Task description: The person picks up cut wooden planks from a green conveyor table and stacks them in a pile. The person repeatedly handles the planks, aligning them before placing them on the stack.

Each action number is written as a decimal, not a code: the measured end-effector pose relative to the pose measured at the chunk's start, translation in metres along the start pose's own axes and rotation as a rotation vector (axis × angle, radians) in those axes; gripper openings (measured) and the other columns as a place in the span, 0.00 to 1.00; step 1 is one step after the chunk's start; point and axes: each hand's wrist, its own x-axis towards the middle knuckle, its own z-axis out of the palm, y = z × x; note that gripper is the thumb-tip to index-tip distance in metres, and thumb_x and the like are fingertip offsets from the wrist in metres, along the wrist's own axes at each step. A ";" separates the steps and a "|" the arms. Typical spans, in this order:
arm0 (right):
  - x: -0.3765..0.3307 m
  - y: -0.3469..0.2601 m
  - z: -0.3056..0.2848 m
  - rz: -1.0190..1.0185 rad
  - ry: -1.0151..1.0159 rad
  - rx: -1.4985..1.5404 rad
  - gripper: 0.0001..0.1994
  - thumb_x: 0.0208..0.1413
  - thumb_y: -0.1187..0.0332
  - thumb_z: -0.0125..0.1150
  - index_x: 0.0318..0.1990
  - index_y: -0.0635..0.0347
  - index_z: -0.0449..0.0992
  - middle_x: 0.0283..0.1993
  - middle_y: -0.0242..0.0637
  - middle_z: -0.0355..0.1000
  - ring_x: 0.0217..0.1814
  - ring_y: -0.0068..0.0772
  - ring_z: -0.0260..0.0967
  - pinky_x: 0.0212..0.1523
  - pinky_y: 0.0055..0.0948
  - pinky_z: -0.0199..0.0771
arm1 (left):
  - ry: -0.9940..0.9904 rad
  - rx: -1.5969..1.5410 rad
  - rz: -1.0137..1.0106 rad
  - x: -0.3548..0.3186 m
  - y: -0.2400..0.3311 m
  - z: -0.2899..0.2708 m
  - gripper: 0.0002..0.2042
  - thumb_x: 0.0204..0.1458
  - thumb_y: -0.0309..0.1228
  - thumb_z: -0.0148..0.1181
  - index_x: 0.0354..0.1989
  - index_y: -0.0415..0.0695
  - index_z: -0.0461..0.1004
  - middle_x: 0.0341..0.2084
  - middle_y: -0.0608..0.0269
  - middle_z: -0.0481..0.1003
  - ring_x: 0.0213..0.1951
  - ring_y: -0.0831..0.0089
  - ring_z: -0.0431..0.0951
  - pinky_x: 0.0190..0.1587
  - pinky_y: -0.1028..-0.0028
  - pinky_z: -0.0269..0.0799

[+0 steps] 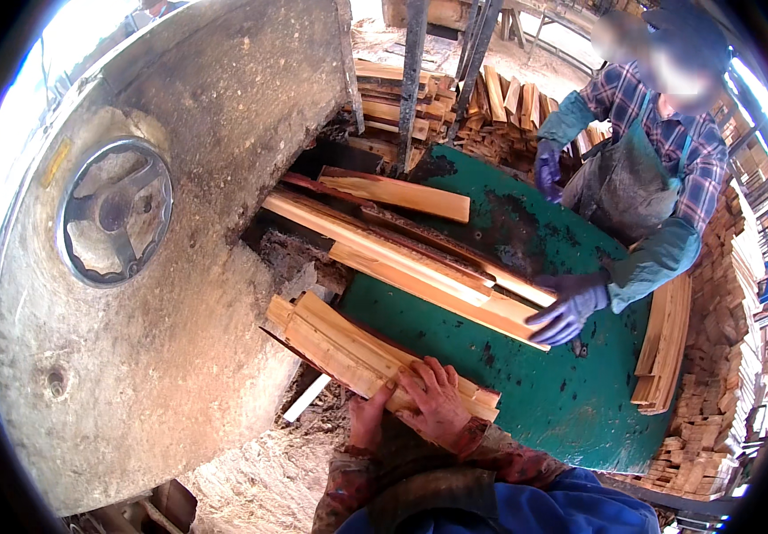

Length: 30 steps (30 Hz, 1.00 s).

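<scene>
A short bundle of pale wooden boards with dark bark edges lies across the near side of the green table, close to my body. My left hand grips the bundle's near edge, its thumb on top and its other fingers hidden below. Over the top of the same boards my right hand is bent, its fingertips reaching toward the far edge. Just beyond, longer boards extend from the machine's opening onto the table. A co-worker's purple-gloved hand touches their outer end.
A large worn metal machine panel with a handwheel stands at left. The green table carries more boards at its right edge. Stacked wood lines the right side. Sawdust covers the floor below.
</scene>
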 end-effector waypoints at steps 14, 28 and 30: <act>0.063 -0.005 -0.036 -0.098 -0.014 0.269 0.23 0.50 0.64 0.65 0.52 0.67 0.71 0.48 0.53 0.70 0.48 0.55 0.70 0.48 0.40 0.72 | 0.010 -0.056 -0.033 0.009 -0.007 -0.004 0.25 0.44 0.30 0.72 0.50 0.34 0.72 0.45 0.61 0.75 0.45 0.74 0.74 0.48 0.73 0.71; 0.215 0.029 -0.046 -0.210 0.279 0.070 0.20 0.52 0.63 0.63 0.49 0.65 0.71 0.41 0.51 0.71 0.40 0.57 0.71 0.38 0.44 0.73 | -0.002 -0.041 0.003 0.014 -0.011 -0.010 0.22 0.44 0.29 0.72 0.47 0.35 0.74 0.41 0.62 0.77 0.42 0.76 0.75 0.46 0.74 0.73; 0.244 0.052 -0.042 -0.151 0.255 -0.012 0.20 0.52 0.64 0.61 0.50 0.65 0.70 0.45 0.52 0.70 0.45 0.57 0.69 0.43 0.46 0.72 | 0.001 -0.026 0.058 0.016 -0.016 -0.010 0.22 0.43 0.29 0.73 0.46 0.35 0.75 0.40 0.62 0.77 0.41 0.76 0.75 0.45 0.74 0.73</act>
